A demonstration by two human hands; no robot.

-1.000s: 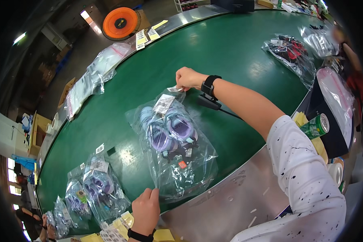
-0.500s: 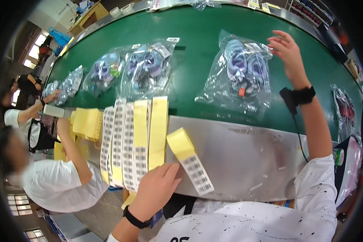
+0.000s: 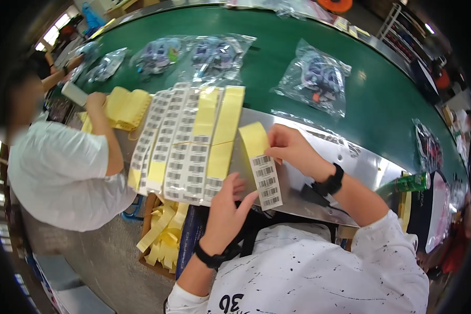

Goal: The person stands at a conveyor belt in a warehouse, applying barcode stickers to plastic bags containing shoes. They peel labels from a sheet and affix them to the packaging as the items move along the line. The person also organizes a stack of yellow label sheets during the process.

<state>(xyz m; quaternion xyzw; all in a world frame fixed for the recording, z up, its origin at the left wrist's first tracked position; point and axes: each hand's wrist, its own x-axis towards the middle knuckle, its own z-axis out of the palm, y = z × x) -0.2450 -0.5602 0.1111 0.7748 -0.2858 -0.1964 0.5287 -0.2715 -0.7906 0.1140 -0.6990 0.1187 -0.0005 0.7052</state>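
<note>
A short strip of barcode labels (image 3: pixel 266 180) lies on the metal table edge, its upper part bare yellow backing and its lower part white labels. My right hand (image 3: pixel 297 153) pinches the strip's right edge where the first label begins. To the strip's left is my left hand (image 3: pixel 229 209), fingers apart, with the thumb tip at the strip's lower left edge. Several long label strips (image 3: pixel 186 152) lie side by side left of my hands. Beyond, on the green surface, sits a clear bag holding a pair of blue-purple shoes (image 3: pixel 319 76).
More bagged shoes (image 3: pixel 214 55) lie along the green table (image 3: pixel 272 31). At the left a co-worker in a white shirt (image 3: pixel 63 167) reaches beside folded yellow strips (image 3: pixel 125 107). A box of yellow backing scraps (image 3: pixel 165 235) stands below the table edge. A green can (image 3: pixel 413 182) is at the right.
My right hand has come down from beside the bagged shoes to the short label strip. My left hand has moved right, its thumb now at the strip. The view has shifted lower.
</note>
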